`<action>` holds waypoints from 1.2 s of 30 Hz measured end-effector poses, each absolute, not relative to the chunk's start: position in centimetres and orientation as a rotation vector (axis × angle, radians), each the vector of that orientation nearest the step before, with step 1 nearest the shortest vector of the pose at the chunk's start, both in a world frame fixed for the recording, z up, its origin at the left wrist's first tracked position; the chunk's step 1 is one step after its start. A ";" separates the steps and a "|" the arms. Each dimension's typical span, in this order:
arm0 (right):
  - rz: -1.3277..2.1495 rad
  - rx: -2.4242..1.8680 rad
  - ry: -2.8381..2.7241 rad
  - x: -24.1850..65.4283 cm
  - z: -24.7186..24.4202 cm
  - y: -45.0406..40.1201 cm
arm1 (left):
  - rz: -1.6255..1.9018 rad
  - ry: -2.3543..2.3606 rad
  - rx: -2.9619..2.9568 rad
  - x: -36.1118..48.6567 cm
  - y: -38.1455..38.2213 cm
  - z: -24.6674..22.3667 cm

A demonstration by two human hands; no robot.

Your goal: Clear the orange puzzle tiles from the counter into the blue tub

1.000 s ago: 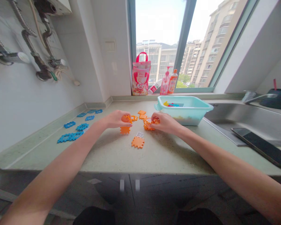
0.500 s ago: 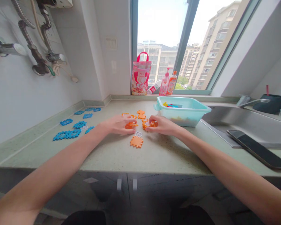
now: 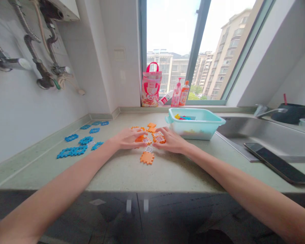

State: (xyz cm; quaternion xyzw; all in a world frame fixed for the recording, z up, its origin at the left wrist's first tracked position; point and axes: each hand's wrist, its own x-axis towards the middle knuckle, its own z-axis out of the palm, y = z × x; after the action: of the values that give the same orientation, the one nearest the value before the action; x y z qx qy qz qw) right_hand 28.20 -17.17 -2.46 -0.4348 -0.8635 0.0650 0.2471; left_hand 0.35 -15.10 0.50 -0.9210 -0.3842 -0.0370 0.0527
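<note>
My left hand (image 3: 129, 138) is curved around an orange interlocking tile (image 3: 140, 138), thumb on the near side and fingers on the far side. A white lattice window piece (image 3: 146, 140) shows at its right edge. Opposite it, my right hand (image 3: 173, 140) has thumb and fingers about another orange tile with a white window insert (image 3: 159, 138). More orange tiles (image 3: 151, 125) lie just beyond the hands. Closer to me are a loose white window piece (image 3: 149, 149) and a solid orange tile (image 3: 147, 158) with toothed edges, both flat on the counter.
Several blue interlocking tiles (image 3: 79, 149) lie at the left of the counter (image 3: 112, 179). A light-blue basin (image 3: 197, 127) with coloured pieces stands behind my right hand. Farther right are a phone (image 3: 277, 162) and the sink (image 3: 254, 135). Bottles (image 3: 184, 94) and a bag (image 3: 151, 88) stand by the window.
The orange tile in my left hand, tilted before, now lies flatter, with a white window piece showing at its edge. My right hand's fingers have spread a little. The view has shifted slightly.
</note>
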 end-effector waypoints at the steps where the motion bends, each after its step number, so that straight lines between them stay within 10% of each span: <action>1: 0.166 -1.174 -2.361 28.0 -2.8 -17.0 | -0.146 -1.143 -2.773 0.5 -15.2 0.4; 17: 0.126 -1.014 -2.363 26.6 -4.0 -15.7 | -0.985 -1.566 -2.659 0.4 -11.4 -2.6; 36: 0.146 -0.982 -2.366 26.9 -4.0 -15.8 | -0.438 -1.494 -2.850 -2.5 -9.0 -2.7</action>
State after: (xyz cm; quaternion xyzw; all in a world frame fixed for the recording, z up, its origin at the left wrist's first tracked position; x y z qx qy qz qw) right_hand 26.87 -15.82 -3.98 -0.3671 -0.8842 0.0547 0.2837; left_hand -2.46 -9.04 -2.65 -0.8763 -0.4594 -0.1346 -0.0532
